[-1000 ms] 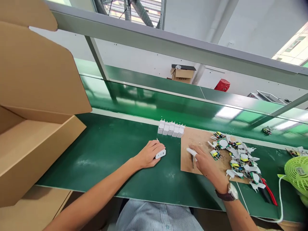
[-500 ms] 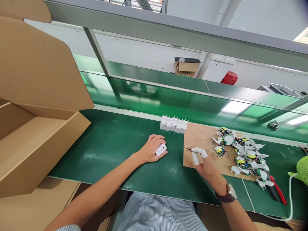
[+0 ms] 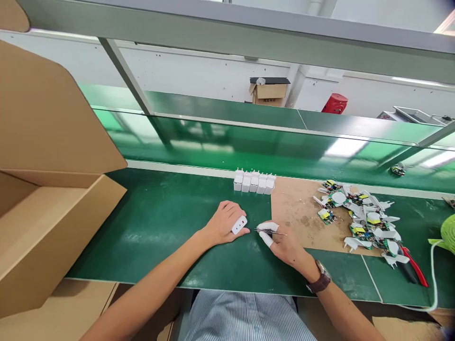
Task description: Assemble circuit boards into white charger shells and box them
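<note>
My left hand is wrapped round a white charger, its port face turned toward my right side. A red port shows at one end of that face. Just to the right, my right hand pinches thin metal tweezers, whose tips point left at the charger but stay apart from it. White finger cots cover the thumb and a finger of this hand. Behind my hands stands a row of several white chargers with their plug pins up.
A brown board carries several opened chargers with circuit boards. Red-handled pliers lie at its right, near a green roll and a white cable. A large open cardboard box fills the left side.
My right hand has moved left with the tweezers, from over the brown board to beside the charger. My left hand keeps its hold, and the view has shifted slightly.
</note>
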The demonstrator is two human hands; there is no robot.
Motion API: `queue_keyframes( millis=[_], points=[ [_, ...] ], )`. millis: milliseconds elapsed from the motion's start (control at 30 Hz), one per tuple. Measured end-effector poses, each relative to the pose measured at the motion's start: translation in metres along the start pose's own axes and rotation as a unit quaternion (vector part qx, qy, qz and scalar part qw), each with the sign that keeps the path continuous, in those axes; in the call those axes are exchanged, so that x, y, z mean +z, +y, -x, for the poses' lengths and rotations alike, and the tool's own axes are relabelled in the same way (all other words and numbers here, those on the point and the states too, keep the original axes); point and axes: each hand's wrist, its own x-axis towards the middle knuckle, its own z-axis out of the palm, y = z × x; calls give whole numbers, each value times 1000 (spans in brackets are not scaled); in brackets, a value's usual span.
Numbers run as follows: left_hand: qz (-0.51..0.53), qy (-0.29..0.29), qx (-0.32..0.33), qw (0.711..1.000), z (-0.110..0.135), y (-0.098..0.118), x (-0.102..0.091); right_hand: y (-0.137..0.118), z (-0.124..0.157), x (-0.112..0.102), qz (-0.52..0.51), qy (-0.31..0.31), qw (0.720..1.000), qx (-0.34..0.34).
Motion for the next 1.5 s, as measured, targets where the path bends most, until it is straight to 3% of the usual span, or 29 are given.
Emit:
queue_keyframes(
  millis=[133, 267, 967, 1333, 1500],
  points=[
    [-1, 0, 3, 1000, 0, 0, 1, -9, -5, 22, -81, 43, 995, 31],
    [2, 8, 11, 1000, -1, 0, 0, -10, -11, 36, -63, 46, 997, 9],
    [-22, 6, 22, 999, -1, 2, 0, -14, -13, 42, 37, 81, 986, -139],
    [-78, -28, 39, 996, -1, 6, 2, -19, -13, 39, 50, 48, 996, -55],
    [-80, -32, 40, 995, -1, 4, 2, -30, -18, 30, 46, 4, 999, -21]
  ],
)
